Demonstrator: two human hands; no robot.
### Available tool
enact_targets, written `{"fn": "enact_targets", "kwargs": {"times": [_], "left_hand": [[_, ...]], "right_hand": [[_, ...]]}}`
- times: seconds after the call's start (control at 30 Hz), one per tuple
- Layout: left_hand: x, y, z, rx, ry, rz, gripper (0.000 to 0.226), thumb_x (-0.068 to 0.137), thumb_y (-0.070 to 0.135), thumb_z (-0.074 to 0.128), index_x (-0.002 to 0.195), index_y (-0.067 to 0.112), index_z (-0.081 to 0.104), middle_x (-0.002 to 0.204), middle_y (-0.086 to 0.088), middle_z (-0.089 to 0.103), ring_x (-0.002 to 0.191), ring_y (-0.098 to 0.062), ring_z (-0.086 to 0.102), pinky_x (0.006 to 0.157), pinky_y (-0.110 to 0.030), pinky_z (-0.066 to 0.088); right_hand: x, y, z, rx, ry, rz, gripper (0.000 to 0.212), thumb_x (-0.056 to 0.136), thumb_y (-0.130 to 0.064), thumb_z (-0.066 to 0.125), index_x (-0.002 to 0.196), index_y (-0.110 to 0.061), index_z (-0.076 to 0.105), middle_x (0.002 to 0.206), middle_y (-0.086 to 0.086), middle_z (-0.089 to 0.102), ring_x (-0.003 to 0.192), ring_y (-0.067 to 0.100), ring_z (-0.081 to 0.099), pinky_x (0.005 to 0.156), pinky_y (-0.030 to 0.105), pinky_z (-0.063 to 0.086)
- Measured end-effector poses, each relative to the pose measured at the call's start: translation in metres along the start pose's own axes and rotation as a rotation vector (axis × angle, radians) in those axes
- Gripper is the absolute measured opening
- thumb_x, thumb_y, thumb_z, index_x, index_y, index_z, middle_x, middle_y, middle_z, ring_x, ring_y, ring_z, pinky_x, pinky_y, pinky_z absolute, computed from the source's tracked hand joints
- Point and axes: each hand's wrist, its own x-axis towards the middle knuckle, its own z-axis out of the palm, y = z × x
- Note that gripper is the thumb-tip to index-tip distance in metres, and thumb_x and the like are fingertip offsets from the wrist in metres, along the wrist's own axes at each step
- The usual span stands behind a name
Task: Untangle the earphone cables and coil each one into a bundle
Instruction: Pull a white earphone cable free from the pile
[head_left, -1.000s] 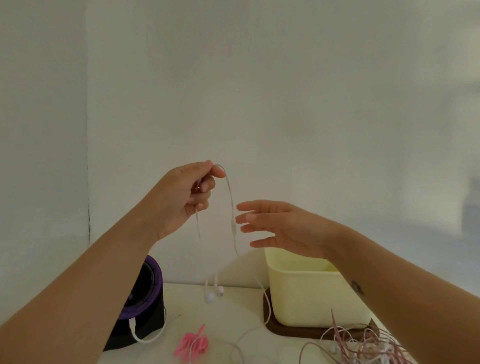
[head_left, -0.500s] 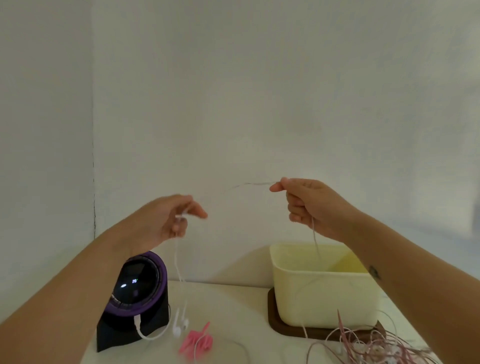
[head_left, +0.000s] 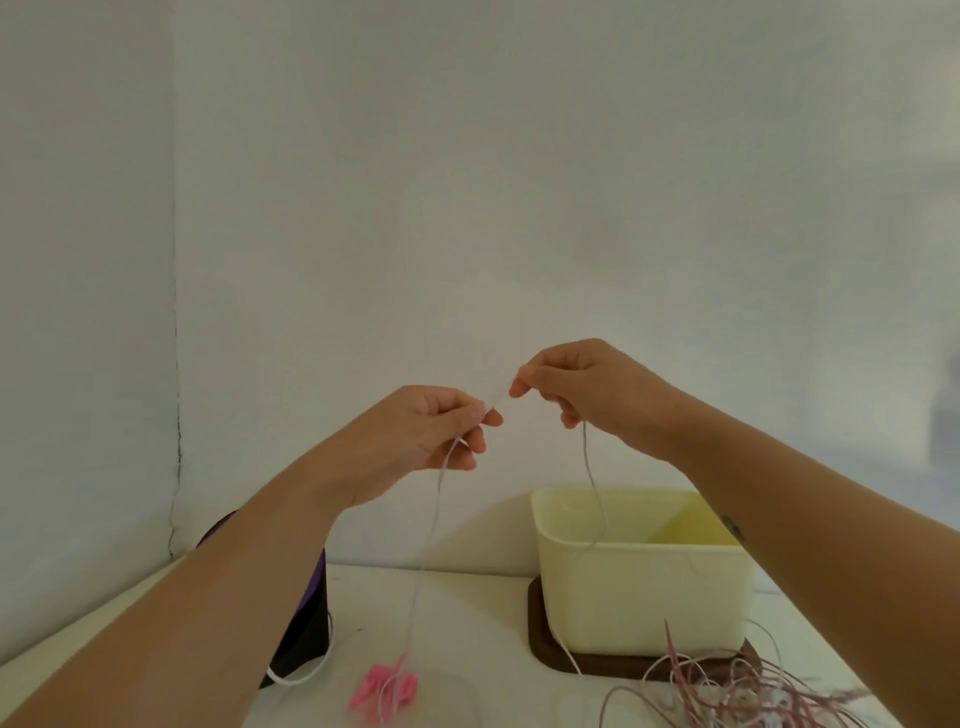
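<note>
Left grip and right grip both pinch the white earphone cable, whose two runs I see hanging near-vertical.

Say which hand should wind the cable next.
Probably the right hand: it pinches the cable higher, beside the left hand, its strand hanging loose before the box, free to wind.

Two hands: a left hand and a right hand. One white earphone cable. One cream tub, one dark tray. One black-and-purple device. One pink item. One tangle of pink cables.
</note>
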Motion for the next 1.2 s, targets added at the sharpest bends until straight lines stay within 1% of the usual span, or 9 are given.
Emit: {"fn": "enact_targets", "kwargs": {"times": [0.13, 0.2, 0.3, 0.5, 0.7, 0.87, 1.03, 1.1, 1.2], "left_hand": [[0.0, 0.0, -0.002, 0.095, 0.09, 0.082, 0.017, 0.094, 0.017, 0.053, 0.09, 0.013, 0.069, 0.067, 0.004, 0.063, 0.06, -0.011, 0.059, 0.068, -0.021, 0.05], [0.0, 0.002, -0.003, 0.086, 0.124, 0.097, 0.016, 0.094, 0.017, 0.055, 0.089, 0.013, 0.07, 0.068, 0.005, 0.065, 0.062, -0.01, 0.062, 0.069, -0.02, 0.052], [0.0, 0.005, -0.001, -0.083, 0.091, 0.055, 0.015, 0.092, 0.015, 0.055, 0.088, 0.009, 0.068, 0.071, 0.002, 0.067, 0.067, -0.013, 0.065, 0.072, -0.023, 0.055], [-0.006, -0.001, 0.008, -0.416, -0.092, -0.061, 0.007, 0.079, 0.015, 0.062, 0.077, 0.009, 0.066, 0.078, -0.008, 0.068, 0.072, -0.021, 0.068, 0.083, -0.04, 0.055], [-0.005, -0.012, 0.013, -0.647, -0.149, -0.086, 0.013, 0.076, 0.012, 0.059, 0.067, 0.012, 0.067, 0.075, -0.007, 0.066, 0.073, -0.022, 0.069, 0.08, -0.045, 0.057], [-0.004, -0.019, 0.015, -0.424, -0.223, -0.108, 0.015, 0.081, 0.012, 0.067, 0.066, 0.013, 0.068, 0.077, -0.006, 0.067, 0.082, -0.018, 0.068, 0.084, -0.041, 0.056], [-0.004, -0.016, 0.021, -0.076, -0.33, -0.113, 0.009, 0.078, 0.021, 0.074, 0.072, 0.017, 0.068, 0.085, -0.008, 0.07, 0.087, -0.017, 0.065, 0.086, -0.034, 0.054], [-0.003, -0.015, 0.025, -0.002, -0.279, -0.091, 0.014, 0.074, 0.026, 0.074, 0.076, 0.014, 0.066, 0.085, -0.009, 0.071, 0.084, -0.016, 0.066, 0.084, -0.032, 0.054], [0.001, -0.014, 0.03, 0.012, -0.158, -0.047, 0.012, 0.081, 0.019, 0.07, 0.081, 0.01, 0.064, 0.08, -0.009, 0.071, 0.079, -0.018, 0.067, 0.082, -0.031, 0.056]], "right_hand": [[-0.002, 0.007, -0.009, 0.018, 0.175, -0.033, 0.026, 0.095, -0.026, 0.051, 0.077, -0.023, 0.07, 0.068, 0.009, 0.038, 0.061, 0.021, 0.037, 0.062, 0.027, 0.036], [0.0, 0.01, -0.011, 0.055, 0.254, -0.036, 0.027, 0.096, -0.025, 0.051, 0.077, -0.023, 0.07, 0.065, 0.005, 0.043, 0.057, 0.017, 0.042, 0.063, 0.024, 0.035], [0.003, 0.018, -0.014, 0.125, 0.362, -0.002, 0.027, 0.096, -0.024, 0.05, 0.077, -0.022, 0.07, 0.062, -0.009, 0.049, 0.057, 0.002, 0.045, 0.064, 0.02, 0.035], [0.003, 0.038, -0.017, 0.254, 0.421, 0.109, 0.026, 0.096, -0.022, 0.051, 0.077, -0.019, 0.069, 0.069, -0.004, 0.047, 0.055, 0.01, 0.037, 0.057, 0.025, 0.032], [0.002, 0.05, -0.016, 0.368, 0.43, 0.211, 0.024, 0.096, -0.018, 0.05, 0.081, -0.014, 0.067, 0.072, -0.001, 0.046, 0.052, 0.011, 0.032, 0.051, 0.024, 0.029], [0.001, 0.057, -0.014, 0.491, 0.408, 0.295, 0.023, 0.096, -0.016, 0.05, 0.082, -0.01, 0.067, 0.071, 0.0, 0.046, 0.052, 0.011, 0.034, 0.052, 0.023, 0.032], [0.002, 0.045, -0.012, 0.822, 0.298, 0.313, 0.027, 0.098, -0.013, 0.043, 0.079, -0.008, 0.061, 0.066, 0.001, 0.049, 0.051, 0.012, 0.041, 0.052, 0.022, 0.035], [0.005, 0.036, -0.013, 0.925, 0.275, 0.311, 0.028, 0.099, -0.014, 0.041, 0.077, -0.009, 0.057, 0.066, 0.003, 0.055, 0.048, 0.013, 0.048, 0.049, 0.021, 0.04], [0.009, 0.024, -0.017, 1.029, 0.244, 0.291, 0.03, 0.1, -0.014, 0.038, 0.074, -0.009, 0.053, 0.068, 0.006, 0.066, 0.045, 0.013, 0.057, 0.045, 0.019, 0.045]]}}
